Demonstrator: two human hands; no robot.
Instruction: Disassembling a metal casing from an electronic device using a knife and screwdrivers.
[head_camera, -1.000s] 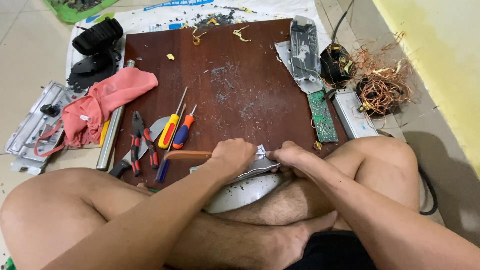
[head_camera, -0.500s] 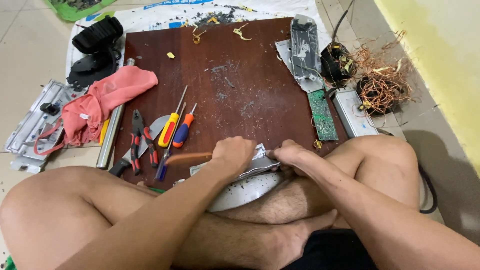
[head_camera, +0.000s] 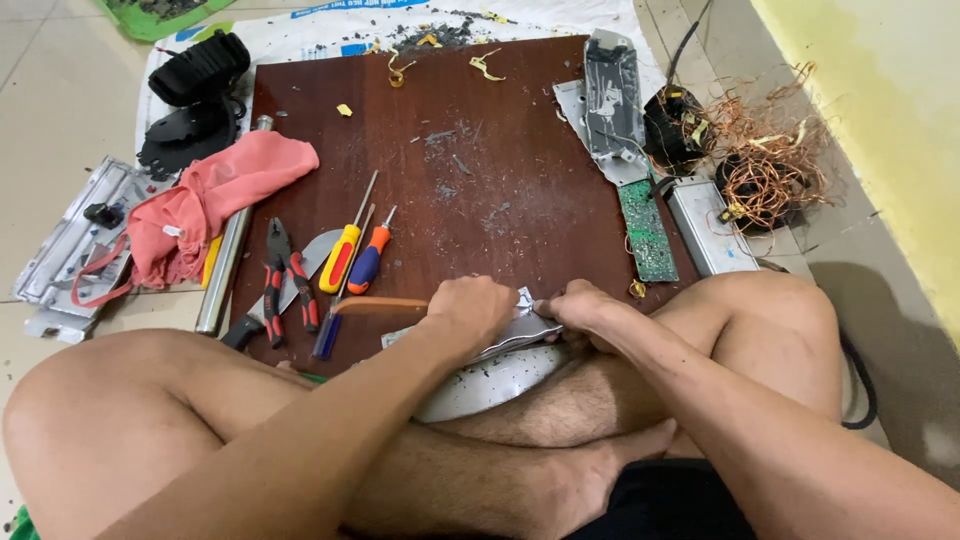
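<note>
I sit cross-legged on the floor with a dark red wooden board (head_camera: 480, 150) in front of me. My left hand (head_camera: 475, 310) is closed around a wooden-handled tool (head_camera: 380, 305) whose handle sticks out to the left. My right hand (head_camera: 580, 310) grips the right side of a bent grey metal piece (head_camera: 525, 328) held between both hands at the board's near edge. A larger silver metal sheet (head_camera: 480, 385) lies under it on my legs.
Two screwdrivers (head_camera: 352, 255), red-handled pliers (head_camera: 278, 280) and a metal tube (head_camera: 228, 260) lie at the board's left. A pink cloth (head_camera: 205, 200) lies further left. A green circuit board (head_camera: 648, 230), a metal casing (head_camera: 610, 105) and tangled copper wire (head_camera: 765, 165) sit at the right.
</note>
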